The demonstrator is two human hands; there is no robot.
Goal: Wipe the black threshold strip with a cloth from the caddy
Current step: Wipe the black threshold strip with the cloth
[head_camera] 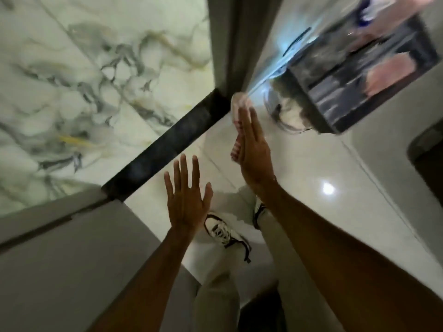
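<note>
The veined white-and-grey marble floor (72, 92) fills the upper left of the head view, and a plain glossy cream tile floor (311, 164) takes up the right and centre, with a bright lamp reflection on it. Between the two floors the black threshold strip (167, 140) runs diagonally from lower left to upper right, ending at a grey door frame (230, 39). A grey wall panel (60, 259) occupies the lower left. At the upper right stands the dark rectangular cleaning caddy (359, 75), blurred, with pinkish items inside it that cannot be made out clearly. The person's legs in pale trousers (215, 295) show at the bottom, with a white-and-black sneaker (225, 233) on the cream tile near the strip. The right hand (254, 149) is stretched forward with fingers straight and together, and a red-and-white striped cloth (237, 130) lies against its palm side; whether the grip actually closes on the cloth cannot be told. That cloth hangs just beside the upper end of the strip, between the strip and the caddy. The left hand (187, 195) is spread flat, fingers apart, holding nothing, just beside the strip's lower half.
</note>
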